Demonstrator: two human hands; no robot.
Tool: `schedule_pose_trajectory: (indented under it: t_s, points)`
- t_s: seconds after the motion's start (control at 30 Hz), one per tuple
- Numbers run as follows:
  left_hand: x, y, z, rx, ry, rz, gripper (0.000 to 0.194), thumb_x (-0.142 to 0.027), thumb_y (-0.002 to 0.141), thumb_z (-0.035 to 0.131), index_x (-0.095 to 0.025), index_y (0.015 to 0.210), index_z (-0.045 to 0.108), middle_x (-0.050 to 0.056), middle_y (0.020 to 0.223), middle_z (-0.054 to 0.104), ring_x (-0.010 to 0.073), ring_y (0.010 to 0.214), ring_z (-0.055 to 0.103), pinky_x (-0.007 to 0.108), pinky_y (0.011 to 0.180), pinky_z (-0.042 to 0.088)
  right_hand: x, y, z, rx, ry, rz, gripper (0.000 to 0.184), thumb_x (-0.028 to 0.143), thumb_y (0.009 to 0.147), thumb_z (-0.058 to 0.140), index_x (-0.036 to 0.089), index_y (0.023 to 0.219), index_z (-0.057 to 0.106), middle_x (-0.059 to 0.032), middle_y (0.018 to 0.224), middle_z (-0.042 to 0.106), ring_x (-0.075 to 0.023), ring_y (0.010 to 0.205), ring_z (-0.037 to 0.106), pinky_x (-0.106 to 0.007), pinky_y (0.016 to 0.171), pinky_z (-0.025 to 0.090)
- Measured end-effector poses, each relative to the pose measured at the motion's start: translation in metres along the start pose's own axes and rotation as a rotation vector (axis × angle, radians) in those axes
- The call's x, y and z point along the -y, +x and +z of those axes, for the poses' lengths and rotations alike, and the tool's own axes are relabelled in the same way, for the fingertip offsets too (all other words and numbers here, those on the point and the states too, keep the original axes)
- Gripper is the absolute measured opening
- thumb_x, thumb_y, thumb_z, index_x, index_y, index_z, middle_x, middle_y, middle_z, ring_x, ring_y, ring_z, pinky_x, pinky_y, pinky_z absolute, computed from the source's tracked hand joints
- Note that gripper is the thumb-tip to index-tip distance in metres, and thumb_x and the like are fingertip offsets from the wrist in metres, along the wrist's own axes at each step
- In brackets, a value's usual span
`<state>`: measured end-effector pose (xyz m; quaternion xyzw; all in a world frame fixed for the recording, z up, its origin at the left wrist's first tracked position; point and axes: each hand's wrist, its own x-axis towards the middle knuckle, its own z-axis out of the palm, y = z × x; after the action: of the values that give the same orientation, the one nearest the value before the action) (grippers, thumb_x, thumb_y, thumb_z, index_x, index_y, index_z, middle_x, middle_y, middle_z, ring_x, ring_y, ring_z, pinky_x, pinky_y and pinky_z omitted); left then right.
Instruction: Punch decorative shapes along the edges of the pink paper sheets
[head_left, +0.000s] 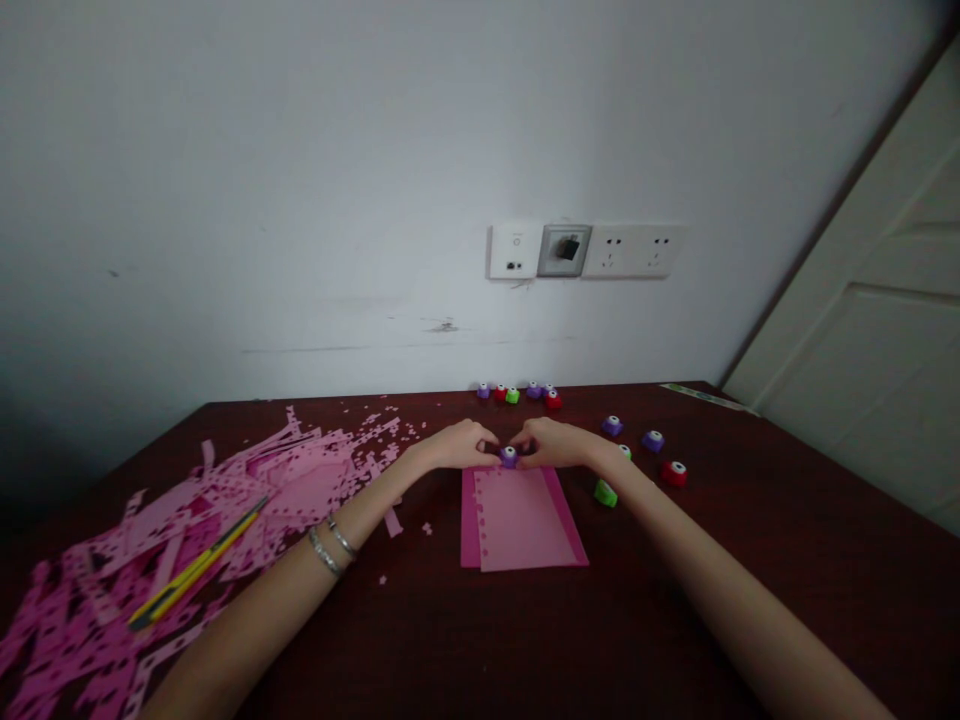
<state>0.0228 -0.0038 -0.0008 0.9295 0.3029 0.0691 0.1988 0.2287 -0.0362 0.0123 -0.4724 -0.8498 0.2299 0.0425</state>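
Observation:
A small purple paper punch [509,457] sits at the far edge of a stack of pink paper sheets [521,520] on a dark wooden table [675,600]. My left hand [459,444] and my right hand [553,443] meet over it, fingers curled and pinched on the punch from either side. The top sheet shows a column of punched holes down its left edge. Two bracelets circle my left wrist.
A heap of punched pink paper strips [150,540] with a yellow utility knife [196,570] lies at the left. More small punches stand by the wall [517,393] and at the right: purple [652,440], red [674,473], green [606,492]. Wall sockets [585,251] and a door [885,330] lie beyond.

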Motion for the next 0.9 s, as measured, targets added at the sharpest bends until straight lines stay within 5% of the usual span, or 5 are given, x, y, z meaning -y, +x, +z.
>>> schedule_pose_trajectory:
  t_s: [0.17,0.33,0.9]
  points:
    - [0.002,-0.007,-0.014,0.082,0.012,-0.155,0.019,-0.033,0.068,0.063,-0.015,0.072,0.067,0.002,0.066,0.063,0.0096,0.057,0.051,0.021,0.051,0.031,-0.006,-0.002,-0.006,0.011,-0.014,0.126,0.016,0.023,0.068,0.059,0.014,0.078,0.067,-0.004,0.07,0.065,-0.0114,0.057,0.053,-0.02,0.048,0.036]
    - [-0.002,-0.009,-0.011,0.193,0.003,-0.131,0.018,-0.032,0.062,0.068,-0.015,0.068,0.066,0.001,0.061,0.062,0.009,0.053,0.05,0.021,0.051,0.033,-0.009,-0.004,0.002,0.123,0.106,0.175,0.015,0.021,0.065,0.06,0.013,0.078,0.064,-0.0039,0.07,0.063,-0.0094,0.05,0.051,-0.019,0.041,0.037]
    - [0.004,-0.004,-0.003,0.227,-0.062,-0.172,0.011,-0.024,0.062,0.065,-0.014,0.058,0.063,-0.001,0.054,0.056,0.0092,0.05,0.045,0.022,0.049,0.031,-0.005,-0.008,0.004,0.128,0.182,0.231,0.011,0.017,0.064,0.062,0.011,0.073,0.06,-0.0028,0.067,0.06,-0.0089,0.049,0.05,-0.019,0.04,0.042]
